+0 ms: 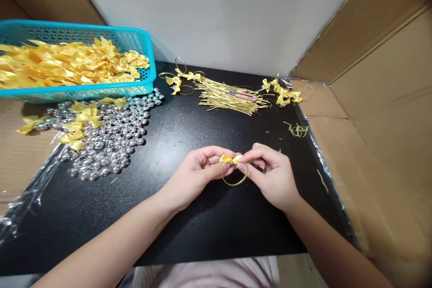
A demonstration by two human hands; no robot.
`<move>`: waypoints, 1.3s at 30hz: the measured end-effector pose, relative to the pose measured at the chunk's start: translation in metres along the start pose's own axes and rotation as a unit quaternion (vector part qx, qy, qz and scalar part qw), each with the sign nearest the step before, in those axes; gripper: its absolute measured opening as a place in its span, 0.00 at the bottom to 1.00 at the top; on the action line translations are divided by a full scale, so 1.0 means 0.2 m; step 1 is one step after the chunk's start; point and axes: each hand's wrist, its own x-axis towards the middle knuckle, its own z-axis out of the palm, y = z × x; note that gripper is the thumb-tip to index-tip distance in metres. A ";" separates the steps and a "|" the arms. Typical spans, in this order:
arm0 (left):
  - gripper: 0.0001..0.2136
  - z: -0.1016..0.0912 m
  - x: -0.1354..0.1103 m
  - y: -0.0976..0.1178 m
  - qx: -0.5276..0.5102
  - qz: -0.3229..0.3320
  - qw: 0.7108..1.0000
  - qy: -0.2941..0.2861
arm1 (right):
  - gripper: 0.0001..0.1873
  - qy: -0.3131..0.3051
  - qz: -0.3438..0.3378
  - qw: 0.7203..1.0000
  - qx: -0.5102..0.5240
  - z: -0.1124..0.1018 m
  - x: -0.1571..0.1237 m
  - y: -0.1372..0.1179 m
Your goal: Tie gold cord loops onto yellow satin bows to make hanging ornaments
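The left hand [199,166] and right hand [273,171] are close together just below centre of the frame, fingertips pinching a yellow bow [232,160] with a gold loop [234,185] below; how the two attach is hard to make out. Gold strips [222,96] lie upper centre on the bench [189,225], silver beads [101,155] left, a turquoise basket [101,87] upper left.

The bow [226,159] looks like satiny cloth, the beads [98,158] glossy metal, the basket [151,60] smooth plastic.
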 end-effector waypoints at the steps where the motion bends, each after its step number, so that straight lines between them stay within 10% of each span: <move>1: 0.08 0.00 0.00 0.00 -0.001 -0.006 1.000 0.004 | 0.05 0.001 -0.012 1.000 -0.004 0.00 0.00 0.00; 13: 0.08 0.06 -0.05 0.05 0.178 0.043 0.980 0.075 | 0.06 0.033 -0.044 0.998 -0.028 0.01 -0.03 -0.01; 28: 0.09 0.04 -0.01 0.01 0.032 -0.080 0.996 -0.031 | 0.05 0.003 0.124 0.985 0.116 0.01 -0.04 0.01; 39: 0.05 0.01 -0.01 0.05 -0.161 -0.124 0.977 -0.061 | 0.04 0.100 0.049 0.947 0.300 -0.28 0.05 -0.07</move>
